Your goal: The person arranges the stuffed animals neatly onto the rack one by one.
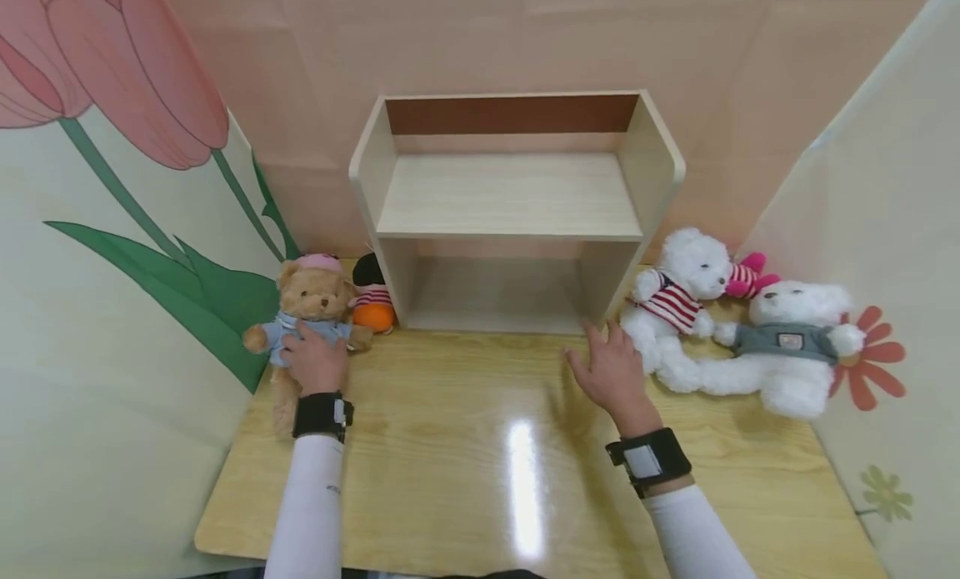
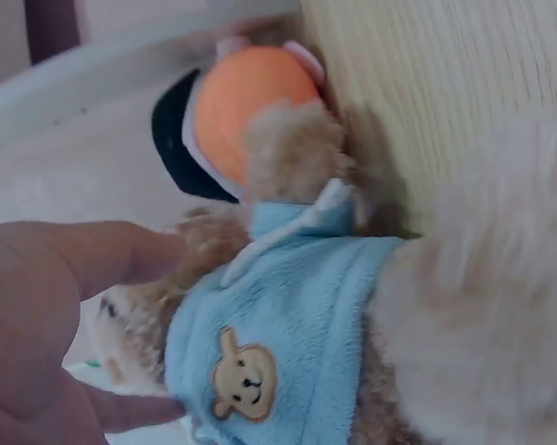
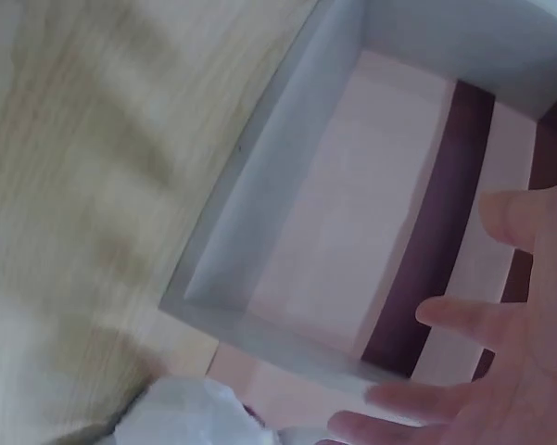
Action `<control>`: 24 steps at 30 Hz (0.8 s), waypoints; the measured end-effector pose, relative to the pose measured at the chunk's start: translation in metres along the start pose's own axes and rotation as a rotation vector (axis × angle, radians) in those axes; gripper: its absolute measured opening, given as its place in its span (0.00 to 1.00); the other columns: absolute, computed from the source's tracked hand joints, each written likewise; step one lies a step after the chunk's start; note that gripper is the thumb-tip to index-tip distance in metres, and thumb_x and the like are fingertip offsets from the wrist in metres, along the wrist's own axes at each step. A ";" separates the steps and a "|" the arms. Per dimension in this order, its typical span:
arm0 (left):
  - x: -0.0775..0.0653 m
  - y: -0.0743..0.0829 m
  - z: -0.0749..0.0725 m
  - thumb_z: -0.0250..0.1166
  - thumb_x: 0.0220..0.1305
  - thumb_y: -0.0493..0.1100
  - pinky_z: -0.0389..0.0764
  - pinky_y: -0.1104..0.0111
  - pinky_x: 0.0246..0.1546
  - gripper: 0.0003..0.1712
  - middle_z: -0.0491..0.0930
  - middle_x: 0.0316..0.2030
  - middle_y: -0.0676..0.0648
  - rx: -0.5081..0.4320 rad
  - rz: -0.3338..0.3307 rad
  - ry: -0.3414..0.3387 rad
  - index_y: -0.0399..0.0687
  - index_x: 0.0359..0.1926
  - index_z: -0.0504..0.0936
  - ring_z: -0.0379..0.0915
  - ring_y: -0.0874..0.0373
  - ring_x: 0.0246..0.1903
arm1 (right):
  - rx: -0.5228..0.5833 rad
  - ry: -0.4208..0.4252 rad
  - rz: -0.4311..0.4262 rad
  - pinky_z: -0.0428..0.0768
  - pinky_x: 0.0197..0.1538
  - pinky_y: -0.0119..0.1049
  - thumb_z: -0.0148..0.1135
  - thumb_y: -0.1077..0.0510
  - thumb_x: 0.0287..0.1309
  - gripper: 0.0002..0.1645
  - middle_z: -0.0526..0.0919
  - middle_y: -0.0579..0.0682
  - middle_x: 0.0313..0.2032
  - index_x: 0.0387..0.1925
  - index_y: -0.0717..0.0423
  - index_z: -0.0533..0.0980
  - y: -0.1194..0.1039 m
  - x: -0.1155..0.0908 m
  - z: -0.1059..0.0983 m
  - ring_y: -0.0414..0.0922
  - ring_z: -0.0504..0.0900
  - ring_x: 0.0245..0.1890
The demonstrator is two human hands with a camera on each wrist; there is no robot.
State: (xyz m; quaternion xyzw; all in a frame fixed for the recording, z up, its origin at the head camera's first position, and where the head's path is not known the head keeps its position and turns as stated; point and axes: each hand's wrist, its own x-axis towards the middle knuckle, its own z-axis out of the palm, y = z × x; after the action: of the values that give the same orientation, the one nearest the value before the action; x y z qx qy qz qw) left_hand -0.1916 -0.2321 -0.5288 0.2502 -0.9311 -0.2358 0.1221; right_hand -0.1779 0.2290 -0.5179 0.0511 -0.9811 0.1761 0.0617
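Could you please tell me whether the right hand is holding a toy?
No, the right wrist view shows the right hand with its fingers spread apart and nothing gripped.

The place looks like a booth dressed as a child's play corner: a creased pink backdrop behind, a tulip-printed panel at left and a flowered panel at right enclose a wood-grain table with a small shelf unit and plush bears. Whether home or studio, the tight view leaves unclear.
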 end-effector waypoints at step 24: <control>0.020 -0.022 -0.016 0.59 0.68 0.40 0.69 0.37 0.52 0.33 0.52 0.62 0.18 -0.050 -0.104 0.015 0.18 0.63 0.59 0.62 0.21 0.53 | 0.164 0.222 -0.048 0.70 0.56 0.67 0.47 0.63 0.71 0.30 0.66 0.78 0.60 0.69 0.73 0.60 0.029 0.063 -0.022 0.72 0.70 0.56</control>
State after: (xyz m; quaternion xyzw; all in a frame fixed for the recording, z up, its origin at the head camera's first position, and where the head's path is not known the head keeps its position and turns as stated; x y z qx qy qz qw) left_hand -0.1941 -0.2655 -0.5237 0.2969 -0.9097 -0.2631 0.1230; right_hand -0.2418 0.2586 -0.4988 0.0595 -0.9491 0.2586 0.1696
